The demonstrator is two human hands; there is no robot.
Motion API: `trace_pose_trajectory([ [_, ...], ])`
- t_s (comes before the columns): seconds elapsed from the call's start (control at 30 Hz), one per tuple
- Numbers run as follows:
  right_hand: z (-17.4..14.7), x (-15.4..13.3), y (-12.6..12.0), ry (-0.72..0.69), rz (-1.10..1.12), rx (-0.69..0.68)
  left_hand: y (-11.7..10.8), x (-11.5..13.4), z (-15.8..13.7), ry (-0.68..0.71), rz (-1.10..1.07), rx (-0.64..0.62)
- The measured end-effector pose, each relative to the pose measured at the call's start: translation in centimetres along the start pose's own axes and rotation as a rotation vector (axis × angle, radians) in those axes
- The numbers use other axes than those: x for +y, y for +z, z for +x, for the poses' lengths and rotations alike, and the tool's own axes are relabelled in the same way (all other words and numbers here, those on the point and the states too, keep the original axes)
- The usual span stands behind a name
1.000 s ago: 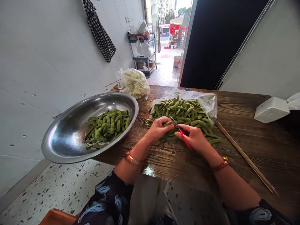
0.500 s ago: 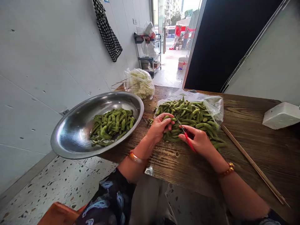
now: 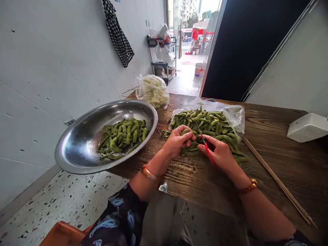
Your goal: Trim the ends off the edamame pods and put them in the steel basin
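My left hand (image 3: 177,140) pinches a green edamame pod (image 3: 186,131) between thumb and fingers, its tip poking out to the right. In my right hand (image 3: 218,150) are red-handled scissors (image 3: 208,150), their blades pointing up and left, close beside that pod. Behind and below both hands lies a heap of edamame pods (image 3: 205,119), spread on a clear plastic bag (image 3: 237,114). To the left, a wide steel basin (image 3: 77,147) holds a smaller pile of edamame pods (image 3: 124,135).
A clear bag of pale cauliflower-like pieces (image 3: 153,90) stands at the table's far left corner, thin sticks beside it. Long wooden skewers (image 3: 279,181) lie on the wooden table (image 3: 266,136) at right. A white box (image 3: 309,127) sits near the right edge.
Both hands have shifted slightly to the right and a little lower, with the pod and the scissors still held. The basin and the heap look the same.
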State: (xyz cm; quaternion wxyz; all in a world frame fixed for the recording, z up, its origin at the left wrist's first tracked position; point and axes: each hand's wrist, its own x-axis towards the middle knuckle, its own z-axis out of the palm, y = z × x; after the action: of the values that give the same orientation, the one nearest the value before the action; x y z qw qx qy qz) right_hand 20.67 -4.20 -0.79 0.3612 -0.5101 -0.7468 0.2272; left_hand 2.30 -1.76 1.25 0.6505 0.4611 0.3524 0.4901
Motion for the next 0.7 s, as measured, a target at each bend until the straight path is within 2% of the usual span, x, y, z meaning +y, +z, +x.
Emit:
trace_pose_trajectory([
  [0.13,-0.08,-0.02,0.23,-0.067,-0.024,0.021,-0.12,-0.19,0.1,0.036,-0.014,0.01],
  [0.37,-0.07,-0.22,0.17,-0.097,-0.098,0.031,0.41,-0.3,-0.23,-0.004,0.116,-0.137],
  [0.7,-0.13,-0.17,0.21,-0.114,-0.114,0.039,0.62,-0.51,-0.36,0.057,0.245,-0.157],
])
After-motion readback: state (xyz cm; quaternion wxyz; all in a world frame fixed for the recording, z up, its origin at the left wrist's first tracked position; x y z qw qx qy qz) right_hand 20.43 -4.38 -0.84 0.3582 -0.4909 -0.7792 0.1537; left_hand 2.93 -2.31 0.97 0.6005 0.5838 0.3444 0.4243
